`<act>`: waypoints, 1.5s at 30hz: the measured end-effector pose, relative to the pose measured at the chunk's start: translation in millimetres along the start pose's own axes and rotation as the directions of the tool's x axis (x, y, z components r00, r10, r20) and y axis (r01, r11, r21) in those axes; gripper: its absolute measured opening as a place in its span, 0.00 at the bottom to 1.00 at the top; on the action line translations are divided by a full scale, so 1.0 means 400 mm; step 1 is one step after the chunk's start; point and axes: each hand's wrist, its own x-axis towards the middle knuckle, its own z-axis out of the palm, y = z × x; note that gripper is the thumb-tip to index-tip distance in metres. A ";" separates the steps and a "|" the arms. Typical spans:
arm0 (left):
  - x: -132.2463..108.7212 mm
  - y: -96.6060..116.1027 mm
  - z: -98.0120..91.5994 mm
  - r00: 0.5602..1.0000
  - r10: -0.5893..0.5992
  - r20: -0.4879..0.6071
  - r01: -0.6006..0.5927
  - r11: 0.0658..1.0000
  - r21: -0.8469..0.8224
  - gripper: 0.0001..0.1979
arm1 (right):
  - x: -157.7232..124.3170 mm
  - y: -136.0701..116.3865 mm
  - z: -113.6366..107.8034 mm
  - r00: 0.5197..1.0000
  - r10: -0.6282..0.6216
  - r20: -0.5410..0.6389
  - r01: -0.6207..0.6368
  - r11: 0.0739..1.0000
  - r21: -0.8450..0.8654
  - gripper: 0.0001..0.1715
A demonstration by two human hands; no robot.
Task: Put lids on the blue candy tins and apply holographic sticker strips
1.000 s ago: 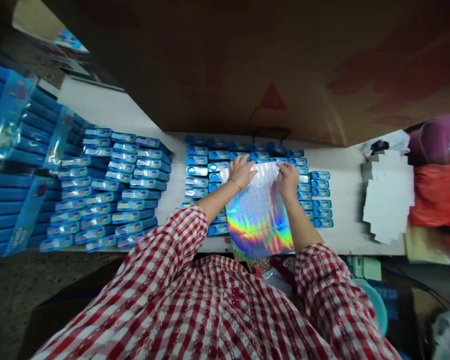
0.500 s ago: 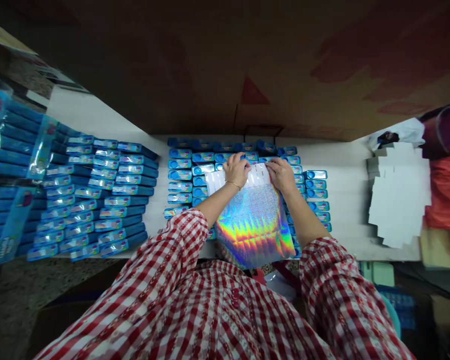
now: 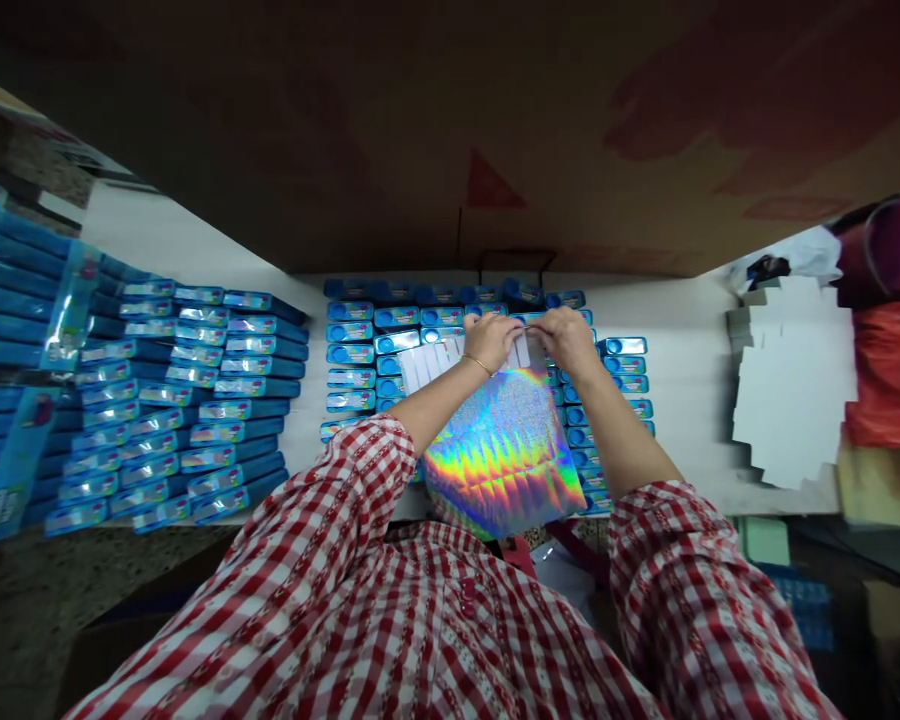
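A shiny rainbow holographic sticker sheet lies tilted over the blue boxes, its lower end hanging towards my shirt. White strips divided by thin lines run along its top edge. My left hand is closed in a pinch on that top edge. My right hand pinches at the top right corner, its fingertips almost meeting those of the left. Whether a small piece is between the right fingertips is hidden. Rows of blue boxes stand under and around the sheet.
More blue boxes are stacked in rows at the left, beside wrapped blue packs. A large brown carton stands across the back. On the right are a pile of white card sheets and a red bag.
My left hand has slid right along the top edge towards the right hand, baring more white strips at the left. The right hand stays near the corner. The view has shifted slightly.
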 end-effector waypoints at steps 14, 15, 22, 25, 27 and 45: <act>0.042 -0.019 0.024 0.987 -0.120 0.105 0.132 0.984 -0.122 0.09 | -0.105 0.004 0.037 0.997 -0.069 0.032 0.074 0.978 -0.193 0.20; 0.042 -0.019 0.026 0.986 -0.128 0.108 0.140 0.983 -0.117 0.09 | -0.113 -0.003 0.035 0.998 -0.064 0.022 0.068 0.980 -0.187 0.19; 0.021 -0.026 0.017 0.997 -0.080 -0.025 0.077 0.993 -0.092 0.06 | -0.188 -0.168 -0.118 0.970 0.126 -0.206 -0.116 0.991 0.061 0.12; -0.029 -0.024 -0.016 0.993 -0.111 -0.034 0.092 0.932 -0.349 0.10 | -0.192 -0.225 -0.162 0.943 0.262 -0.207 -0.176 0.917 0.358 0.11; -0.080 -0.024 -0.047 0.992 -0.108 0.066 0.126 0.794 -0.595 0.15 | -0.180 -0.245 -0.153 0.918 0.368 -0.149 -0.231 0.801 0.552 0.10; -0.376 -0.436 -0.426 0.818 -0.545 -0.184 0.290 0.667 -0.686 0.18 | 0.049 -0.693 0.346 0.795 0.605 -0.043 -0.387 0.560 0.733 0.12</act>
